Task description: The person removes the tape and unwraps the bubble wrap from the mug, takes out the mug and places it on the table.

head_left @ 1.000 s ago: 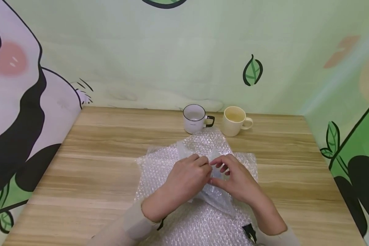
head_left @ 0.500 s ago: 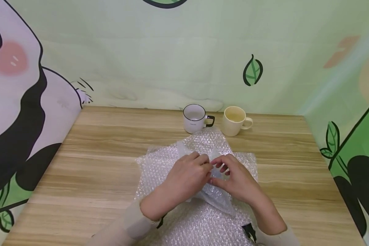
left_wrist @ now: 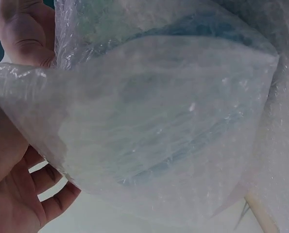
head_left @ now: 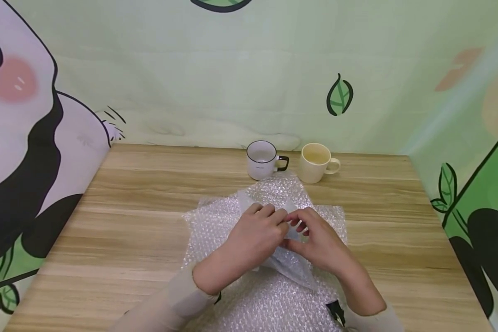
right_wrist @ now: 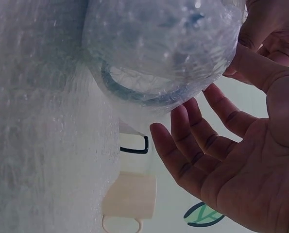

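Note:
In the head view, my left hand (head_left: pixel 258 236) curls over a rounded bundle of translucent bubble wrap (head_left: pixel 292 267) and pinches its upper part. My right hand (head_left: pixel 321 240) meets it from the right, thumb and index finger against the wrap, the other fingers loosely bent. Through the wrap (right_wrist: pixel 159 43) in the right wrist view a blue ring shows, like a rim; the thing inside is blurred. The left wrist view has a loose flap of bubble wrap (left_wrist: pixel 149 121) hanging across the bundle, beside my left hand (left_wrist: pixel 18 189); it hides part of the grip.
More bubble wrap (head_left: pixel 265 304) lies flat on the wooden table (head_left: pixel 141 240) under the bundle. Behind it stand a white mug (head_left: pixel 260 162) with a black rim and handle, and a cream-yellow mug (head_left: pixel 313 167). A patterned cloth wall (head_left: pixel 191 92) rises at the back.
My left hand has shifted slightly up and to the right, its knuckles lifting a little. My right hand and the mugs stay nearly where they were.

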`<state>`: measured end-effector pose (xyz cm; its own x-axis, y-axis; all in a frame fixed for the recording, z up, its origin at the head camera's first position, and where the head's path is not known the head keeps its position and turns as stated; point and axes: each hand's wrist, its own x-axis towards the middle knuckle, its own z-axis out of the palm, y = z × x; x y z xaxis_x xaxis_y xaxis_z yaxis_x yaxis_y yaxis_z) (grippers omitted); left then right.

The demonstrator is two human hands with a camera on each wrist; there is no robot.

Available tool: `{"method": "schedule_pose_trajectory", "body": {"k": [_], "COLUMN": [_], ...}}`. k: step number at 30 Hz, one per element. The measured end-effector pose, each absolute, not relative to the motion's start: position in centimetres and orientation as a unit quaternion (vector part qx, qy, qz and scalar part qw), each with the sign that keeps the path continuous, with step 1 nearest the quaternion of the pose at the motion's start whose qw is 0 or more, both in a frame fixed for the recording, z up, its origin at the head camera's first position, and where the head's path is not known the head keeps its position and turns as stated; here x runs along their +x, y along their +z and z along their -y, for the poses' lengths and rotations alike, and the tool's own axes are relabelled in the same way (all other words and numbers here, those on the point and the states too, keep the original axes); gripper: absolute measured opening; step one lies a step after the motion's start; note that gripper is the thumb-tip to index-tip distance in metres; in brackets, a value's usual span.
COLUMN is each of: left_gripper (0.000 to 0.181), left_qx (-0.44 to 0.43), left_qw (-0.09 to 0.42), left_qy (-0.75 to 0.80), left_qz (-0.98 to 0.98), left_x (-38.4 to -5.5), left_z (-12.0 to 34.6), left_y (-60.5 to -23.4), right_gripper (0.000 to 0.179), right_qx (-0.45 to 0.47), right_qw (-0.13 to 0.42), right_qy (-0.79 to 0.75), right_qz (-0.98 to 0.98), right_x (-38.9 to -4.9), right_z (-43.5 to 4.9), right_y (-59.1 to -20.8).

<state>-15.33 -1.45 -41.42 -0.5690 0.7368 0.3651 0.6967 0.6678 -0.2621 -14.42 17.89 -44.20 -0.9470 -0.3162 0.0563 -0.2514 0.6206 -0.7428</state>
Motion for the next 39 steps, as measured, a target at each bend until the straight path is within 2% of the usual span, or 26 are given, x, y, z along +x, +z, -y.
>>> {"method": "schedule_pose_trajectory", "body": {"k": [15, 39], "left_gripper": [0.014, 0.020], "left_qx": [-0.420, -0.414], "left_qw": [0.241, 0.185], "left_qy": [0.049, 0.028], "left_qz": [0.874, 0.891], "left_x": [-15.91, -16.08], "left_z": [1.31, 1.15], "left_y": [-41.88, -41.56], "right_gripper": [0.044, 0.041], "right_qx": [-0.178, -0.171], "right_qw": [0.012, 0.021], "right_qy": [-0.389, -0.385], "right_qz": [-0.904, -0.907], "right_x": [-14.27, -14.14], "right_z": [-17.87, -17.77], "right_y": [-44.27, -43.95]}}
